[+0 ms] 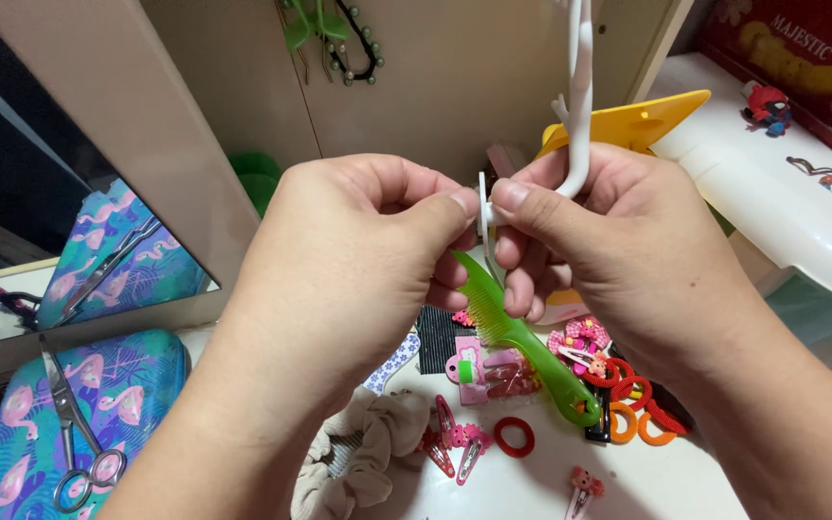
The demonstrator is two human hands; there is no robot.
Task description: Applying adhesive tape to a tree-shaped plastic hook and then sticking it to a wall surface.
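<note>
My left hand [349, 260] and my right hand [609, 241] meet in the middle of the view, thumbs almost touching. Between the fingertips sits a small white plastic piece [484, 207]. A curved white plastic hook [578, 106] rises from my right hand up past the top edge. A green comb [527, 347] sticks down and to the right from under the fingers; which hand grips it is hidden.
On the white surface lie pink hair clips [455, 443], red and orange hair ties [628, 395], a beige scrunchie [368, 453] and a black comb [440, 337]. Scissors [74, 424] rest on a flamingo-print case [79, 414] by a mirror [60, 241]. A yellow plastic piece [637, 120] stands behind.
</note>
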